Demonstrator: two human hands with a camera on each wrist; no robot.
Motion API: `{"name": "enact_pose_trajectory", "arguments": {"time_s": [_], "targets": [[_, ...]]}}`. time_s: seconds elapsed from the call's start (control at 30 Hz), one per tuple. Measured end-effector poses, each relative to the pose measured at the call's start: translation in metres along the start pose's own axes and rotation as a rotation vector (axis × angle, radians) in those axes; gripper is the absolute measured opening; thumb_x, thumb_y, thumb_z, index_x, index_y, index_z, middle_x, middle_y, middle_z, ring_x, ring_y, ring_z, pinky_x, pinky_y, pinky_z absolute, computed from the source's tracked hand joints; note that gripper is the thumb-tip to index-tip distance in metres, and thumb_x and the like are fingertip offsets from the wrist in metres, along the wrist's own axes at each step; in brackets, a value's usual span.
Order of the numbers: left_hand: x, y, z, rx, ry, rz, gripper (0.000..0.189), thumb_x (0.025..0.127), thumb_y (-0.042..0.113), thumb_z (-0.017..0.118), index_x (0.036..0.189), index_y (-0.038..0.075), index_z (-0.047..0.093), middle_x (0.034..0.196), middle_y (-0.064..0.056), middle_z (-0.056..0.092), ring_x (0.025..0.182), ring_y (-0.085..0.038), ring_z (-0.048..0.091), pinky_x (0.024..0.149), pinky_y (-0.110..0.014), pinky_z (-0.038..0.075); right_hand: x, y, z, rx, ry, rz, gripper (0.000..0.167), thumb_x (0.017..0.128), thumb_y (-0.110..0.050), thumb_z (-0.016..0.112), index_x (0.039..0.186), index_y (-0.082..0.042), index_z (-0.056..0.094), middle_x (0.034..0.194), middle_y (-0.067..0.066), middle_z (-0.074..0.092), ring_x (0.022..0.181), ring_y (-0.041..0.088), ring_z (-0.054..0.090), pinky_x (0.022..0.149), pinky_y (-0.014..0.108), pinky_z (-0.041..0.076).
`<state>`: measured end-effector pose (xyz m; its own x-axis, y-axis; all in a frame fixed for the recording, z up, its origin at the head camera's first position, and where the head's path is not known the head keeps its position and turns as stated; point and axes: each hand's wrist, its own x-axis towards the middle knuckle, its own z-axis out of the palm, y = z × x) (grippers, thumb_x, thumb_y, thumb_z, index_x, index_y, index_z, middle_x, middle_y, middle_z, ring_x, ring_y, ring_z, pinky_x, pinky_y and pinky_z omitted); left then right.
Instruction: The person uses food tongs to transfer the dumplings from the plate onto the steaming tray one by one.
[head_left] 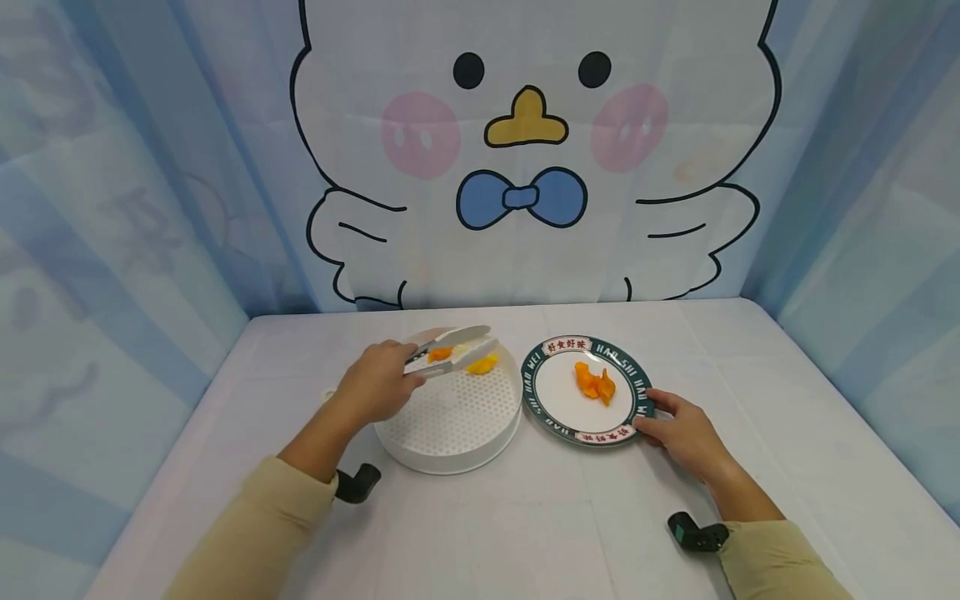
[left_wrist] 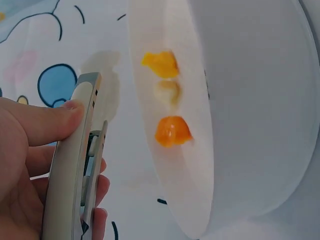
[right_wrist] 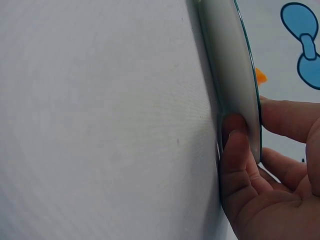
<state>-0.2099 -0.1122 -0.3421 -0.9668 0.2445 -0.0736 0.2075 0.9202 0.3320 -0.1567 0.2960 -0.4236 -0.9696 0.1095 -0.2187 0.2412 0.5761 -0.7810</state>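
Observation:
My left hand (head_left: 381, 383) grips a pair of tongs (head_left: 461, 350) above a round white steamer tray (head_left: 450, 417) with a perforated base. The tongs' arms stand a little apart. Inside the tray lie an orange dumpling-like piece (left_wrist: 173, 131), a pale one (left_wrist: 169, 93) and a yellow one (left_wrist: 161, 64). From the head view I cannot tell whether the tongs touch them. My right hand (head_left: 686, 433) pinches the right rim of a green-edged white plate (head_left: 551, 383), thumb on one side and fingers on the other. Orange dumpling-like pieces (head_left: 595, 384) lie together at the plate's middle.
Tray and plate stand side by side, nearly touching, on a white-covered table (head_left: 540, 533). Behind the table hangs a curtain (head_left: 525, 258) with a cartoon figure, and blue-white curtains close in both sides. A small black device (head_left: 358, 483) sits at each wrist.

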Motion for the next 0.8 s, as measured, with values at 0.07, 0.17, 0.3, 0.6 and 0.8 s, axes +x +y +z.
{"name": "enact_pose_trajectory", "arguments": {"time_s": [0.07,0.17,0.3,0.6,0.8], "targets": [[0.002,0.007,0.004,-0.001,-0.009,0.016,0.057,0.098,0.027,0.068,0.145,0.001,0.051,0.140,-0.020,0.054,0.125,-0.036,0.052,0.102,-0.053,0.045,0.000,0.000,0.000,-0.004,0.000,0.001,0.073,0.098,-0.023,0.066,0.153,0.007,0.028,0.151,0.034,0.032,0.099,0.024,0.063,0.090,0.035,0.054],[0.004,0.018,0.009,-0.014,-0.014,0.039,0.056,0.097,0.027,0.069,0.144,0.003,0.052,0.141,-0.018,0.054,0.128,-0.035,0.051,0.103,-0.052,0.044,0.000,0.001,0.000,-0.008,0.000,0.000,0.073,0.098,-0.023,0.066,0.153,0.007,0.029,0.151,0.034,0.033,0.100,0.025,0.062,0.092,0.036,0.053],[0.008,0.031,0.016,-0.024,-0.016,0.062,0.054,0.096,0.027,0.070,0.142,0.005,0.055,0.141,-0.015,0.055,0.125,-0.031,0.053,0.104,-0.049,0.044,0.000,0.001,0.000,-0.003,0.001,-0.006,0.073,0.098,-0.022,0.066,0.152,0.008,0.029,0.150,0.035,0.032,0.100,0.026,0.062,0.089,0.034,0.054],[0.017,0.054,0.030,-0.027,-0.043,0.131,0.053,0.095,0.026,0.072,0.141,0.006,0.057,0.132,-0.011,0.061,0.113,-0.025,0.056,0.101,-0.045,0.047,0.001,0.002,0.000,0.006,0.004,-0.013,0.072,0.097,-0.021,0.066,0.152,0.008,0.029,0.150,0.035,0.033,0.102,0.027,0.061,0.085,0.028,0.055],[0.020,0.065,0.036,-0.018,-0.062,0.164,0.051,0.095,0.026,0.072,0.138,0.004,0.058,0.123,-0.011,0.062,0.101,-0.024,0.056,0.094,-0.041,0.050,0.001,0.002,0.000,-0.002,0.005,-0.001,0.072,0.098,-0.022,0.066,0.152,0.008,0.029,0.150,0.035,0.033,0.102,0.028,0.061,0.088,0.033,0.055]]}}
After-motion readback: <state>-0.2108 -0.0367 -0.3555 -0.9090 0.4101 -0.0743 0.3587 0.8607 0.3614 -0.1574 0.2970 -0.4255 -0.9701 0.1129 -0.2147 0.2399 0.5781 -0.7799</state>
